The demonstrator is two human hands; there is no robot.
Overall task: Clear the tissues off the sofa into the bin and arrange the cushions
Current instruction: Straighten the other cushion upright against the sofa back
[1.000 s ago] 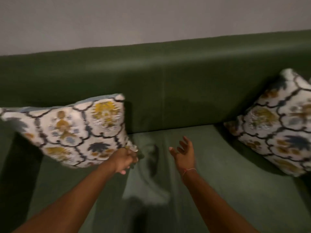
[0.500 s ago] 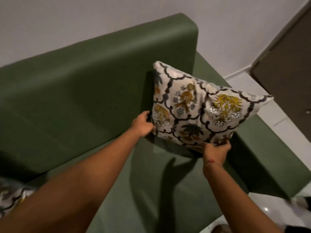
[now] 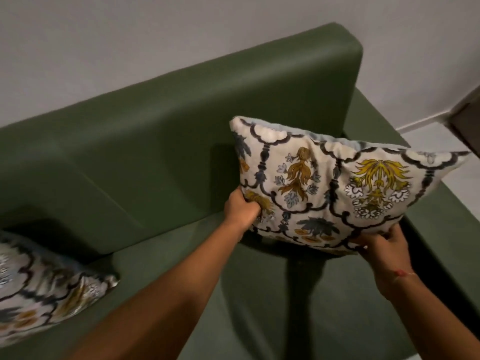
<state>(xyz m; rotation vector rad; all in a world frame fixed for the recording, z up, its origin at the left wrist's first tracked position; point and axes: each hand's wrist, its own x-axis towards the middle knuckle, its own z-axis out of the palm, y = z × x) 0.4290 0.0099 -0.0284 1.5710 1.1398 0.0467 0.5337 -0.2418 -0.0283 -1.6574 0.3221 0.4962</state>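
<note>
A white cushion with a dark lattice and yellow and blue flowers (image 3: 337,188) is held just above the right end of the green sofa (image 3: 145,152), its top leaning toward the backrest. My left hand (image 3: 242,210) grips its lower left edge. My right hand (image 3: 381,245) grips its lower right corner from below. A second cushion of the same pattern (image 3: 46,292) lies on the seat at the far left, blurred and partly cut off by the frame. No tissues or bin are in view.
The sofa's right armrest (image 3: 441,229) runs beside the held cushion. A grey wall (image 3: 181,29) stands behind the backrest. Pale floor (image 3: 462,178) and a dark door edge (image 3: 470,120) show at the far right.
A second ago my left hand held the left cushion and my right hand was open. Both hands then took the right cushion, and it has since risen slightly and tilted back.
</note>
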